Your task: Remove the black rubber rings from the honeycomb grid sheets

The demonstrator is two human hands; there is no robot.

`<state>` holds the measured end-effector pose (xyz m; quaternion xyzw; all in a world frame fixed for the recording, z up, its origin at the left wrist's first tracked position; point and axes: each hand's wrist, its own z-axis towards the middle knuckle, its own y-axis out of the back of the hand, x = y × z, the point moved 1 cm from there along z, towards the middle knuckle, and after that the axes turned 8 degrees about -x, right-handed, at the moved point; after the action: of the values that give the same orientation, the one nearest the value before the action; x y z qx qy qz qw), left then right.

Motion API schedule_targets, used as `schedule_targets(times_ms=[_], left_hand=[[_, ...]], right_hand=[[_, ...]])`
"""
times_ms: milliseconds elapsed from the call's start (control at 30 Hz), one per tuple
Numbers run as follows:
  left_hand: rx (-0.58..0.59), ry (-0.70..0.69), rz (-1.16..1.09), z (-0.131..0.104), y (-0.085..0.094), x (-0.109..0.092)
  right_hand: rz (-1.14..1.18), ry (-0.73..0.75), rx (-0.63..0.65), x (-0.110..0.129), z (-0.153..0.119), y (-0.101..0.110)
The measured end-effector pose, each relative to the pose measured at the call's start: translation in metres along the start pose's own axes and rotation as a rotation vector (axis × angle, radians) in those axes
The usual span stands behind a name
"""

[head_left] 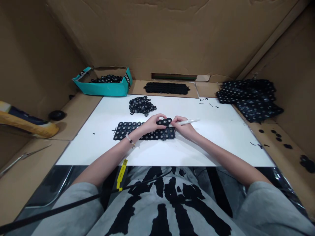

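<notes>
A black sheet of rubber-like pieces with rows of round pale centres [124, 131] lies on the white board in front of me. My left hand [152, 124] pinches its far right part, which is lifted a little off the board. My right hand [184, 127] is closed round a white pen-shaped tool [190, 121], with its tip end at the lifted part. The exact tip is hidden by the fingers. Just beyond my left hand sits a loose heap of small black rings [141, 105].
Behind the white board [98, 154] stand a teal box [105, 89] of black rings and a stack of black sheets [166, 88]. More dotted sheets [253, 98] pile at right. Scissors [24, 156] and a yellow bottle [29, 121] lie left. Cardboard walls [172, 39] surround the area.
</notes>
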<state>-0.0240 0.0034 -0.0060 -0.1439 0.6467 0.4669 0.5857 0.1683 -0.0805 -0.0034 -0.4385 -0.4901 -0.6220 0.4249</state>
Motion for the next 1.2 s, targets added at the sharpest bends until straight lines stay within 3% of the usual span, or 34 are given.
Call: schedule_targets(times_ms=[267, 433, 633, 733, 900, 1033, 1200], left_hand=[[-0.02, 0.063, -0.056, 0.0, -0.001, -0.008], [-0.053, 0.11, -0.144, -0.003, -0.007, -0.007], [-0.002, 0.199, -0.194, -0.004, -0.004, -0.011], [-0.015, 0.153, -0.054, -0.004, 0.001, -0.013], [-0.171, 0.022, 0.354, -0.004, 0.01, -0.01], [-0.103, -0.028, 0.292, -0.003, 0.008, -0.007], [-0.086, -0.054, 0.277, -0.006, -0.001, -0.009]], right_hand=[[0.007, 0.005, -0.019, 0.005, 0.0, 0.002], [-0.131, 0.093, -0.023, 0.013, -0.008, 0.002], [-0.279, 0.162, -0.041, 0.009, -0.011, -0.006], [-0.241, 0.157, -0.048, 0.008, -0.008, -0.003], [-0.12, 0.087, -0.032, 0.012, 0.002, 0.017], [0.089, -0.069, -0.004, 0.011, 0.01, 0.023], [0.159, -0.069, -0.051, 0.0, 0.01, 0.01]])
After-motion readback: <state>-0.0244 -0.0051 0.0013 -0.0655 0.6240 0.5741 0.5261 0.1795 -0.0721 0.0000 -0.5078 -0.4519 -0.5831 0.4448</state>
